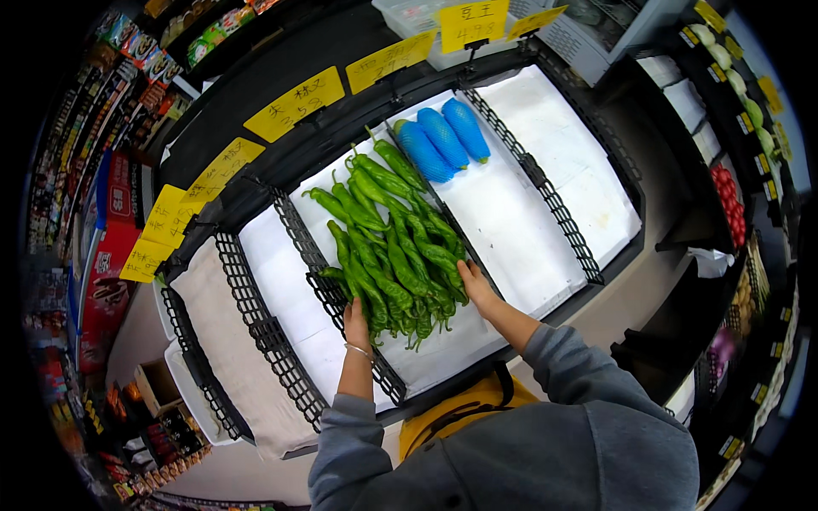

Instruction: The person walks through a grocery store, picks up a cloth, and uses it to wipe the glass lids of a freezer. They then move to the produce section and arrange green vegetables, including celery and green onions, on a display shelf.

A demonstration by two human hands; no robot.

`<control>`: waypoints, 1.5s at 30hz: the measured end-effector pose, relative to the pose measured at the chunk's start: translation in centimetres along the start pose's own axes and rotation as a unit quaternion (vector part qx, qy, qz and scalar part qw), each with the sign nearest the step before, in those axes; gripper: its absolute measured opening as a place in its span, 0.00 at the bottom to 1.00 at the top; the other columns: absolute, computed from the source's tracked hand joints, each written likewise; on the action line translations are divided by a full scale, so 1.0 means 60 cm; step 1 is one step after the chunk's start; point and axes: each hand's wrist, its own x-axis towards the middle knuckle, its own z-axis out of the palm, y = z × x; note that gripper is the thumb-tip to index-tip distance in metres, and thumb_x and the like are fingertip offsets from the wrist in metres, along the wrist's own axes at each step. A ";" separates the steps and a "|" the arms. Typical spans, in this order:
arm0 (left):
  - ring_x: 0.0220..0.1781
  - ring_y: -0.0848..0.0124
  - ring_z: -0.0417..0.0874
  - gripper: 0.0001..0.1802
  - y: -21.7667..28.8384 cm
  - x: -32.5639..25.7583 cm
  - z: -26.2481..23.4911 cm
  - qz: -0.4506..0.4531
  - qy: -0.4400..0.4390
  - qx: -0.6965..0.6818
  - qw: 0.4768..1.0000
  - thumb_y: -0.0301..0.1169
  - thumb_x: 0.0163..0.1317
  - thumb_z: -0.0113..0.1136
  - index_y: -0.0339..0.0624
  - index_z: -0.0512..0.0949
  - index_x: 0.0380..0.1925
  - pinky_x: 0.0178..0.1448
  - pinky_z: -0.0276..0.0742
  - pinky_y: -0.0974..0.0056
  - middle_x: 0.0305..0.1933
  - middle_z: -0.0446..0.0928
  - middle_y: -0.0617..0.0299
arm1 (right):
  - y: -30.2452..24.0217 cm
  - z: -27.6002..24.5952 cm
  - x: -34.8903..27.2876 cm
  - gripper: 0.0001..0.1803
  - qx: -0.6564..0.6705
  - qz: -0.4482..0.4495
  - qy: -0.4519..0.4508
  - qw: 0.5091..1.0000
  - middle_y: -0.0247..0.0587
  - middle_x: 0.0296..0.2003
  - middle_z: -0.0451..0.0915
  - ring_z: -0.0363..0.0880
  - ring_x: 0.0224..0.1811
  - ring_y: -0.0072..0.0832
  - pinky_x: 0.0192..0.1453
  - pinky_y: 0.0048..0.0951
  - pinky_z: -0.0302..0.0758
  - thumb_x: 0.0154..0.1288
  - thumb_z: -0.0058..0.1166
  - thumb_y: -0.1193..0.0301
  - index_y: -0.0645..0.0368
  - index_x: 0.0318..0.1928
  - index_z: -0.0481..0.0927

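A heap of long green peppers (400, 247) lies on the white-lined middle section of a display stand, stems mostly toward the far side. My left hand (356, 325) presses against the heap's near left side, next to a black mesh divider (311, 255). On the near right side, my right hand (477, 285) cups the peppers, its fingertips partly hidden by them. Between them the two hands hold the heap from both sides. In the neighbouring section to the right rest three long vegetables in blue foam nets (443, 136).
More black mesh dividers (537, 175) split the stand into white-lined sections. Yellow handwritten signs (294, 104) line its far edge. A white crate (409, 17) sits beyond it. Vegetable shelves (724, 204) rise at the right, packaged goods (77, 162) at the left.
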 end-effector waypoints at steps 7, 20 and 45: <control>0.64 0.60 0.64 0.47 0.006 0.022 0.003 -0.077 0.054 0.092 0.991 0.59 0.56 0.52 0.29 0.58 0.62 0.63 0.60 0.63 0.65 0.61 0.50 | -0.008 -0.007 0.045 0.42 0.023 -0.034 -0.031 0.999 0.47 0.65 0.57 0.55 0.66 0.35 0.67 0.28 0.52 0.64 0.46 0.48 0.62 0.67 0.50; 0.60 0.60 0.68 0.47 0.024 -0.012 0.043 -0.067 -0.039 0.074 0.994 0.51 0.52 0.64 0.30 0.55 0.62 0.59 0.67 0.61 0.61 0.65 0.49 | -0.018 -0.010 0.042 0.50 0.044 0.007 -0.110 0.993 0.50 0.64 0.55 0.55 0.66 0.36 0.67 0.32 0.55 0.57 0.57 0.49 0.63 0.68 0.43; 0.47 0.65 0.76 0.36 -0.030 -0.126 0.060 -0.022 -0.065 0.051 0.996 0.31 0.49 0.70 0.31 0.62 0.55 0.50 0.74 0.63 0.48 0.74 0.52 | 0.009 -0.054 -0.031 0.53 0.086 0.079 -0.143 0.983 0.53 0.65 0.53 0.53 0.67 0.38 0.67 0.33 0.53 0.53 0.63 0.55 0.65 0.68 0.43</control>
